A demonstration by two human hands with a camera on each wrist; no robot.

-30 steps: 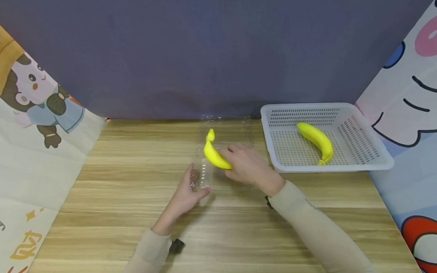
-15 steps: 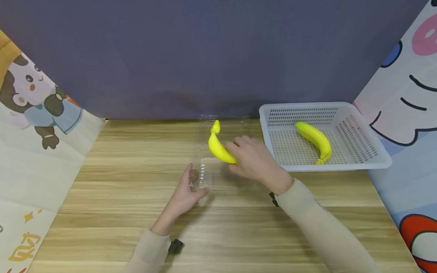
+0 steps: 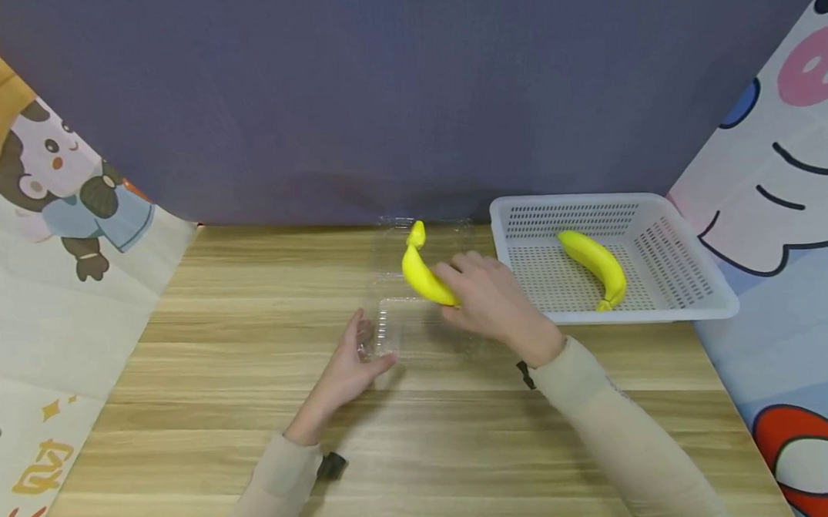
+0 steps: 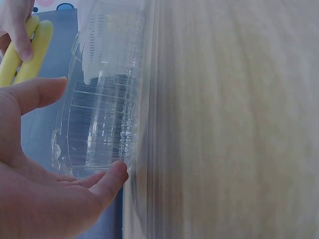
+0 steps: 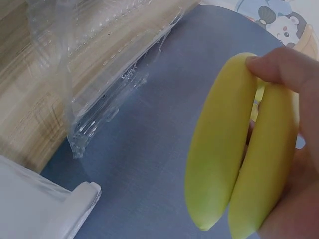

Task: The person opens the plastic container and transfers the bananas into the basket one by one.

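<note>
In the head view my right hand grips yellow bananas above a clear plastic clamshell container. Two bananas lie side by side in the right wrist view, with the thumb on their upper ends. The container stands with its lid laid back towards the wall. At its left front corner is my left hand, thumb spread from the fingers. In the left wrist view one fingertip touches the container's lower corner, while the thumb points along the upper rim.
A white perforated basket sits at the back right with a single yellow banana in it. Behind the wooden table rises a dark blue-grey wall. Cartoon-printed cloths stand at both sides.
My right hand has moved right and further back with the bananas, from over the container's left part towards its lid. My left hand and the basket have stayed in place.
</note>
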